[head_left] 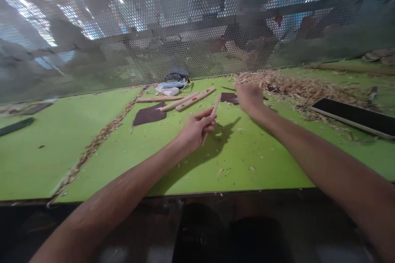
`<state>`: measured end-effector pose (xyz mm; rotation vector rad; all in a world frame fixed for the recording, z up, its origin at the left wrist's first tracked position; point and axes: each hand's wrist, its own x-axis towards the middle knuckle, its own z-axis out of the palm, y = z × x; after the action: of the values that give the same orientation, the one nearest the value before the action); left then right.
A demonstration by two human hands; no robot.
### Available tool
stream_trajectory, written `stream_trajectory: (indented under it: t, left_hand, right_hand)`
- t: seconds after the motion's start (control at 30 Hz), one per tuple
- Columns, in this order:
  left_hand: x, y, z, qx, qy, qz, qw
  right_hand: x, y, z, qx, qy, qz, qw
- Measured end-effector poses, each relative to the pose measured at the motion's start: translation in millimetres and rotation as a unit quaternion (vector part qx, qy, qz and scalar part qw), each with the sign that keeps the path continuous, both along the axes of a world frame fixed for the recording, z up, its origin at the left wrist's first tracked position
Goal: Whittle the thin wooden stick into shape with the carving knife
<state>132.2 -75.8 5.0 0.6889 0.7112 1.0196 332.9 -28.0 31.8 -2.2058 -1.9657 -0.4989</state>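
My left hand (199, 128) pinches a slim pale wooden stick (217, 104), which slants up and away from me above the green table. Farther forward, my right hand (250, 98) is closed and slightly blurred, low over the tabletop. A thin dark pointed piece (228, 88) shows at its left, and a dark end (265, 98) at its right; whether they belong to one tool is hidden. Beside that hand lies a small dark brown sheet (228, 98), like sandpaper. A larger brown sheet (149, 115) lies left of my left hand, with a wooden stick (180, 102) resting partly on it.
A flat wooden piece with red marks (196, 98) lies among the sticks. Behind are cables and a pale blue device (170, 85). Wood shavings (286, 86) heap at the right back, near a long black-topped block (358, 117). A perforated screen (185, 45) stands behind the table (247, 164).
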Motion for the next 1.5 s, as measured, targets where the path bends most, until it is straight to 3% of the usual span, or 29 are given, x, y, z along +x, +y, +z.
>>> stream_trajectory:
  t: [0.1,0.3,0.43,0.8,0.97,1.17,1.33,1.4,1.5]
  left_hand:
    - [0.4,1.0,-0.8,-0.008,-0.004,0.003,1.0]
    - [-0.1,5.2,0.6,-0.005,-0.019,0.001,1.0]
    - [-3.4,6.8,3.3,0.015,-0.027,-0.018,0.999]
    - [-1.9,2.2,7.0,0.012,-0.036,-0.033,0.999]
    - [-5.0,5.8,-1.6,0.027,-0.025,-0.036,0.999]
    - [-5.8,0.8,-10.6,0.106,0.0,-0.124,0.987]
    - [-8.4,5.5,-8.8,0.073,-0.01,-0.065,0.995]
    - [-10.8,9.7,-10.4,0.052,-0.011,-0.061,0.997]
    - [-12.7,13.5,-12.5,0.044,-0.028,-0.076,0.996]
  right_hand:
    - [6.5,-6.4,10.8,0.003,0.009,-0.034,0.999]
    - [-34.0,-23.4,-3.2,-0.04,-0.001,0.097,0.995]
    - [-50.2,-28.7,-10.6,-0.038,-0.041,0.117,0.992]
    - [-44.0,-24.9,-9.2,-0.023,-0.064,0.092,0.993]
    - [-42.7,-22.6,-7.1,-0.033,-0.046,0.085,0.995]
    - [-10.0,-5.8,-9.6,-0.05,0.031,0.022,0.998]
    - [8.0,-6.2,0.4,0.008,0.056,-0.048,0.997]
    - [-0.4,-11.9,3.1,0.02,0.059,-0.032,0.998]
    - [-23.3,-23.1,-0.1,-0.011,0.049,0.048,0.998]
